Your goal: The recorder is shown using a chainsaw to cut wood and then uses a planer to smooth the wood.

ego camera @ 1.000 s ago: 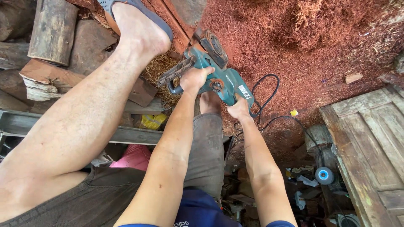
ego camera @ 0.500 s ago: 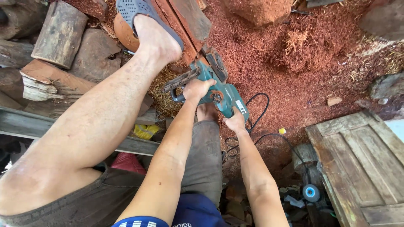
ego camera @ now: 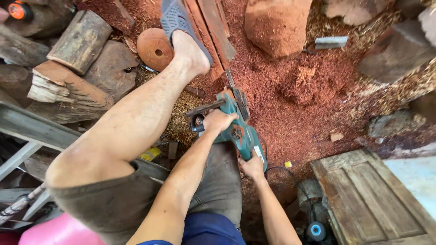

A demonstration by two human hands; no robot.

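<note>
A teal electric chainsaw (ego camera: 236,127) sits in front of me, its bar (ego camera: 230,81) pointing away toward reddish wooden planks (ego camera: 213,27). My left hand (ego camera: 217,120) grips the saw's front handle. My right hand (ego camera: 252,167) holds the rear grip, where a black cord (ego camera: 290,179) leaves the tool. My left leg is raised, with the foot in a grey sandal (ego camera: 179,22) pressed on the planks just left of the bar.
Red sawdust (ego camera: 295,100) covers the ground. Logs (ego camera: 77,41) and a round wooden disc (ego camera: 154,47) lie at left, large wood blocks (ego camera: 277,22) at the top. A weathered wooden door panel (ego camera: 368,199) lies at lower right, a grey frame (ego camera: 32,129) at left.
The view has shifted, so the saw, hands and foot sit lower in frame and more of the wood blocks at the top show. Both hands keep their grip.
</note>
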